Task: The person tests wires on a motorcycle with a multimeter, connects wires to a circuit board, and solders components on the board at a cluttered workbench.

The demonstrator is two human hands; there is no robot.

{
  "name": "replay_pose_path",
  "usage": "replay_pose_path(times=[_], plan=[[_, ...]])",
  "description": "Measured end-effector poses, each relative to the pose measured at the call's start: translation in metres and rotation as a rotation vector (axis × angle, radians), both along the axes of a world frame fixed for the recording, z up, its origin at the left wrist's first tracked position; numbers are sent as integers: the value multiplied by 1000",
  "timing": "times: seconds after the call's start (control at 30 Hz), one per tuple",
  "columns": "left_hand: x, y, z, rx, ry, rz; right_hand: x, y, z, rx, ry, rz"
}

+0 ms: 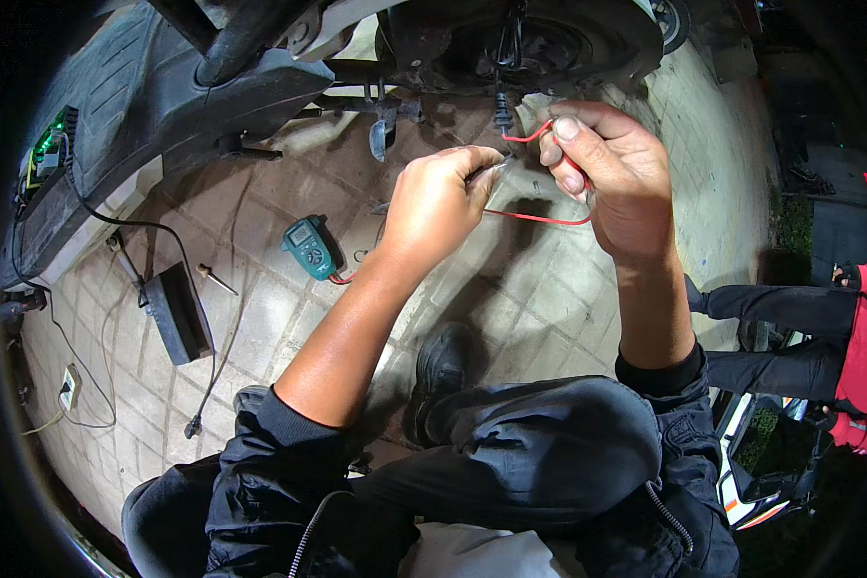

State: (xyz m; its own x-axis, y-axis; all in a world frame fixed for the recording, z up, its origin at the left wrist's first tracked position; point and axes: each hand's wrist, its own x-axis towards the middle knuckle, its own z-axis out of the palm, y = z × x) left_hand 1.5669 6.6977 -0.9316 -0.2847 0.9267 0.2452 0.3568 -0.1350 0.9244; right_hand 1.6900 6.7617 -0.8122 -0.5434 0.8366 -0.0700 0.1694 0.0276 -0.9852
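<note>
My right hand (pixel 612 169) pinches a red wire (pixel 530 137) between thumb and fingers. One stretch of that wire runs to the black ribbed cable end (pixel 502 114) hanging above. A lower stretch of red wire (pixel 539 220) loops from below my right hand toward my left hand. My left hand (pixel 443 197) is closed, its fingertips pressed together beside the cable end; what sits in them is too small to make out. A teal handheld meter (pixel 310 249) lies on the paving left of my left forearm, with red leads coming out of it.
Above me is a vehicle's round dark wheel (pixel 539 53); its black footboard (pixel 154 125) fills the upper left. A screwdriver (pixel 217 279), a black pedal-like part (pixel 178 313), a cable plug (pixel 194 425) and a white socket (pixel 69 387) lie leftward. A person (pixel 819 337) is at right.
</note>
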Motion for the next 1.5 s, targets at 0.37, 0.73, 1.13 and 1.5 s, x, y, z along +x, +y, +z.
replay_pose_path(times=[0.37, 0.73, 1.13, 1.5], plan=[[1, -6, -3, 90, 44, 45, 2, -3, -3, 72, -12, -8], [-4, -11, -9, 28, -34, 58, -2, -5, -6, 133, -71, -8], [-4, -11, -13, 6, -28, 94, -1, -2, -11, 124, -63, 12], [-4, -14, -18, 23, -17, 95, -1, -1, -19, 96, -59, 29]])
